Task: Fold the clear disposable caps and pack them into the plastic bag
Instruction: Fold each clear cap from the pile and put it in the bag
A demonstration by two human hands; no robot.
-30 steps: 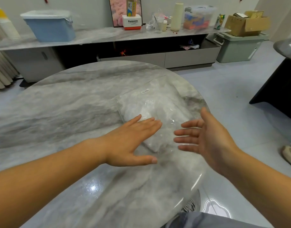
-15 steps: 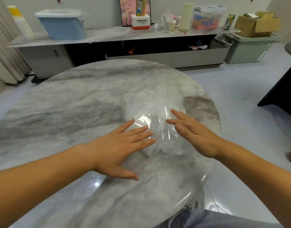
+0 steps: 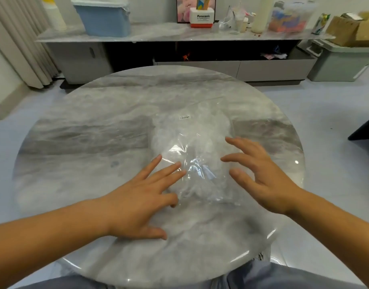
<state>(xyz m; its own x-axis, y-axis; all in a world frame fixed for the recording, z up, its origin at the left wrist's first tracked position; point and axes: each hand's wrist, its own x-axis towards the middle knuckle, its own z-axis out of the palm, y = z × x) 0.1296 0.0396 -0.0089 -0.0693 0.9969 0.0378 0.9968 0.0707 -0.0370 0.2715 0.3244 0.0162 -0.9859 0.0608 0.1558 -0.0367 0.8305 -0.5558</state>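
A clear plastic bag [image 3: 197, 147] stuffed with crumpled clear disposable caps lies in the middle of the round marble table [image 3: 91, 142]. A small white label is on its far end. My left hand [image 3: 137, 197] lies flat, palm down, with its fingertips on the bag's near left edge. My right hand [image 3: 260, 174] hovers at the bag's right side with fingers spread and slightly bent, holding nothing. Whether its fingertips touch the bag I cannot tell.
Beyond the table runs a long low cabinet [image 3: 179, 36] carrying a blue bin [image 3: 104, 16], a white Panasonic box [image 3: 202, 17], a cream bottle and a clear storage box. A grey-green crate [image 3: 337, 61] with a cardboard box stands at the right. Curtains hang at the left.
My right hand swung in from the table's right edge to the bag's side and spread its fingers. My left hand stayed at the bag's left edge. The view shifted to centre the table.
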